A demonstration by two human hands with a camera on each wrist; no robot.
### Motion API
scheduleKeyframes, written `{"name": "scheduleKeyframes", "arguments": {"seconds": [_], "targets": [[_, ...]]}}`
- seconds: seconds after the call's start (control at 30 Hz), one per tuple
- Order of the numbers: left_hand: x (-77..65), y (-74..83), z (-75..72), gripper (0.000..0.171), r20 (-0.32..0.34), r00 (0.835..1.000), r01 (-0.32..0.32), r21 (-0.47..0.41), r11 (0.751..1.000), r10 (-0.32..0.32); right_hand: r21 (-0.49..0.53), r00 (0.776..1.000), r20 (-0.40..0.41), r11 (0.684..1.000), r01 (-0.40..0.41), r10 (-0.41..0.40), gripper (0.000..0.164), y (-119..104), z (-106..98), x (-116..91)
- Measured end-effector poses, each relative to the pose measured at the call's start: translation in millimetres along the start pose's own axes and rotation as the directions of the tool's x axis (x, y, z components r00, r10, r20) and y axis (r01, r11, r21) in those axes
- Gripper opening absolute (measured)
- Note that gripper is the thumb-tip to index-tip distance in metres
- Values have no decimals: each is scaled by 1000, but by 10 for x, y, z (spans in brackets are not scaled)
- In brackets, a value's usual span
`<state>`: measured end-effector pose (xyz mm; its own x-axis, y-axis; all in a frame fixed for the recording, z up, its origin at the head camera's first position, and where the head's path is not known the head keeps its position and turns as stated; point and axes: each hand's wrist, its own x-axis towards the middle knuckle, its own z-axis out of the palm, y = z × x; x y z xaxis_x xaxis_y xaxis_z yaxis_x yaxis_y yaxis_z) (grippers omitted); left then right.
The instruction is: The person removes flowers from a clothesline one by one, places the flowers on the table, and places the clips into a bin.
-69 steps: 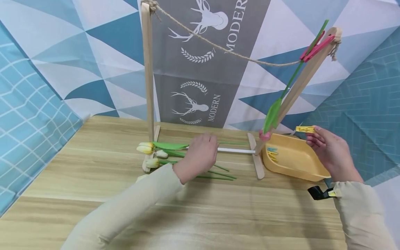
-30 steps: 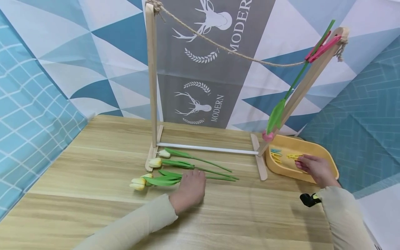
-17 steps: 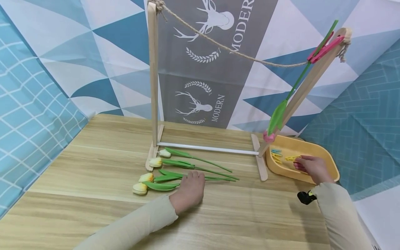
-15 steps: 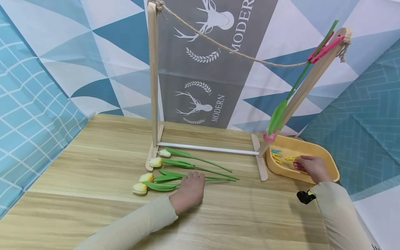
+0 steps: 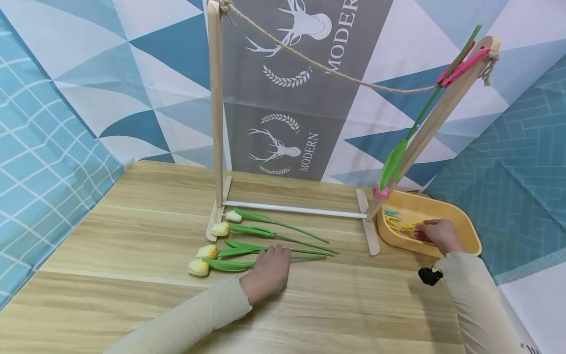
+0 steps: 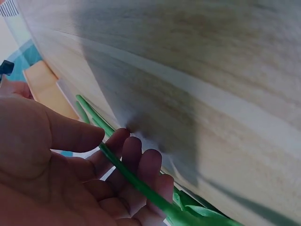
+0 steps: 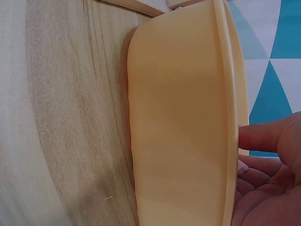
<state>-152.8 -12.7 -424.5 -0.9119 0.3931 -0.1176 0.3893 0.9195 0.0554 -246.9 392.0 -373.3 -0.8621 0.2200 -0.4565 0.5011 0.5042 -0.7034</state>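
Observation:
My left hand is low over the table, with a yellow-white tulip at its fingers. In the left wrist view the thumb and fingers lie around its green stem. Beside it are more tulips, one with its yellow bloom by the stand's left foot. My right hand reaches into the yellow basin, its fingers at a yellow clothespin. In the right wrist view the basin wall hides the fingertips and the clothespin.
A wooden stand with a sagging rope rises at the back. A pink clothespin holds a pink tulip head down on the rope's right end. A white rod joins the posts. A blue clothespin lies in the basin.
My left hand has come from the white rod toward the front edge, bringing a tulip beside the others. My right hand has lowered the yellow clothespin from above the basin into it.

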Motion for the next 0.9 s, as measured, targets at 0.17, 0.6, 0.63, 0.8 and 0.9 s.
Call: {"name": "scheduleKeyframes", "arguments": {"seconds": [0.17,0.6,0.63,0.8,0.9], "targets": [[-3,-10,8,18,-23,1000,-9,9,1000,10,-94,1000,4,996,10,-10,59,-16,6,30],[-33,-13,-20,14,-25,999,-25,12,1000,25,-441,995,47,893,95,-83,52,-47,-9,55],[-31,-13,-20,14,-26,999,-24,12,1000,25,-451,995,52,887,102,-88,51,-49,-11,54],[-26,-19,-13,13,-34,999,-27,21,999,27,-503,991,88,854,132,-101,46,-59,-15,71],[-27,-22,-15,11,-40,999,-29,24,999,30,-556,988,101,817,153,-116,44,-62,-10,87]]}}
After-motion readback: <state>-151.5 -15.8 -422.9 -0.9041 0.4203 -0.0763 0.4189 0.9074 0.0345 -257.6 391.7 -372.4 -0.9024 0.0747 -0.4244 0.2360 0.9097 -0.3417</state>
